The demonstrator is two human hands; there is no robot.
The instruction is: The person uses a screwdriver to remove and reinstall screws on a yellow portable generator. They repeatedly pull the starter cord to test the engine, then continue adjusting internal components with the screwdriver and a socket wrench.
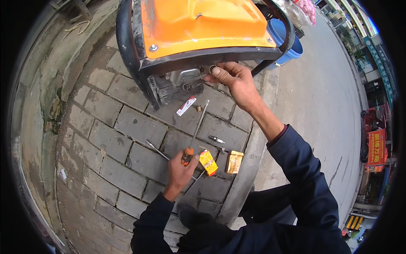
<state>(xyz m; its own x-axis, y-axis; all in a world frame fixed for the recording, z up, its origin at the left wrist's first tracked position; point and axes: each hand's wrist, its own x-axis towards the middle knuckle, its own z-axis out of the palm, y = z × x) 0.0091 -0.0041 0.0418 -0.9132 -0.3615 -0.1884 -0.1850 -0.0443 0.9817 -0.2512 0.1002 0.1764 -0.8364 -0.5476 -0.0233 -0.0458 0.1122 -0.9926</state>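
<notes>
My left hand [182,169] is closed round the orange and black handle of a screwdriver [197,127], its long shaft pointing toward the generator [205,25]. My right hand [236,80] reaches under the black frame at the generator's front. Thumb and fingers pinch together beside the engine [186,80]; a small round edge shows at the fingertips, too little to name. On the paving between the hands lie a spark plug [217,139], a small brass-coloured cylinder [199,109] and a red and white packet [186,106].
A yellow and red small box [208,163] and a gold box [234,162] lie right of my left hand. A thin metal rod [157,150] lies partly behind that hand. A blue bucket [292,46] stands behind the generator, near the kerb [253,156] and road.
</notes>
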